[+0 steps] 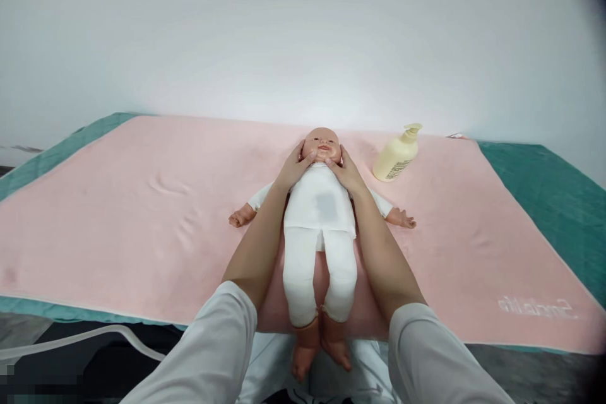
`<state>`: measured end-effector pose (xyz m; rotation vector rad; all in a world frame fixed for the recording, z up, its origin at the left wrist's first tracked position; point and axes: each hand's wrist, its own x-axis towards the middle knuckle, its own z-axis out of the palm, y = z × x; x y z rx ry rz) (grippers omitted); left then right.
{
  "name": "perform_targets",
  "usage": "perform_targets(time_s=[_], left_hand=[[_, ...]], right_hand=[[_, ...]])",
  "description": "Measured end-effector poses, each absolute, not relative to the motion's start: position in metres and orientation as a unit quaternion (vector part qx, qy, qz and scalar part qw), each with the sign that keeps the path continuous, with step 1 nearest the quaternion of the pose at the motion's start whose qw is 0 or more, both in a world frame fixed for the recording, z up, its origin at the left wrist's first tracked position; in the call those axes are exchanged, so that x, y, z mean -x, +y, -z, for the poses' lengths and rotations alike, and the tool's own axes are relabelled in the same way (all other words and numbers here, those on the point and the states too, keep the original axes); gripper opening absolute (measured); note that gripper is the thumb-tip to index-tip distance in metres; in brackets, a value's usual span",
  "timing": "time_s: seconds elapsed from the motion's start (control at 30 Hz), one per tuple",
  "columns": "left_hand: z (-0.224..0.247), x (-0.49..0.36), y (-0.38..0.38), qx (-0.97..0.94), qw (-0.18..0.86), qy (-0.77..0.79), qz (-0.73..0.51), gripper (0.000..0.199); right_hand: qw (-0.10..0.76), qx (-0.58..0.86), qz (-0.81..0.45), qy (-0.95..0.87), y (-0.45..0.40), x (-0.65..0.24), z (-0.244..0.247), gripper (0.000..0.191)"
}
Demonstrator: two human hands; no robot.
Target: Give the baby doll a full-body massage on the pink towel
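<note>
A baby doll (305, 205) in a white top and white leggings lies on its back on a pink blanket (118, 214), its feet toward me and past the near edge. My left hand (294, 170) cups one side of the doll's head (322, 137), with the thumb lying along the chin. From the other side my right hand (348, 172) mirrors it, thumb at the chin and fingers along the cheek. The fingers partly disappear behind the head. Both doll arms stretch outward beyond my forearms, and a grey patch marks the top's front.
To the right of the doll's head stands a pale yellow pump bottle (396, 154). Green cloth (544, 202) shows under the blanket at both sides. A white wall (303, 31) rises behind the table. A pale tube (113, 330) curves below the near left edge.
</note>
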<state>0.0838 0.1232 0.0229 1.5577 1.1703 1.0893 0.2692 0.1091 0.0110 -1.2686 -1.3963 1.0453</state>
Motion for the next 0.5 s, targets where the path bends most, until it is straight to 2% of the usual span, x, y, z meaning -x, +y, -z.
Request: perform_targets(time_s=[0.23, 0.5], left_hand=[[-0.0204, -0.0805, 0.1255, -0.628, 0.437, 0.483, -0.427, 0.083], [-0.0146, -0.0763, 0.1324, -0.635, 0.444, 0.453, -0.441, 0.075]], right_hand=[[0.478, 0.493, -0.440, -0.579, 0.1063, -0.2711, -0.0160, 0.106], [0.485, 0.475, -0.466, -0.567, 0.1112, -0.2785, -0.0110, 0.110]])
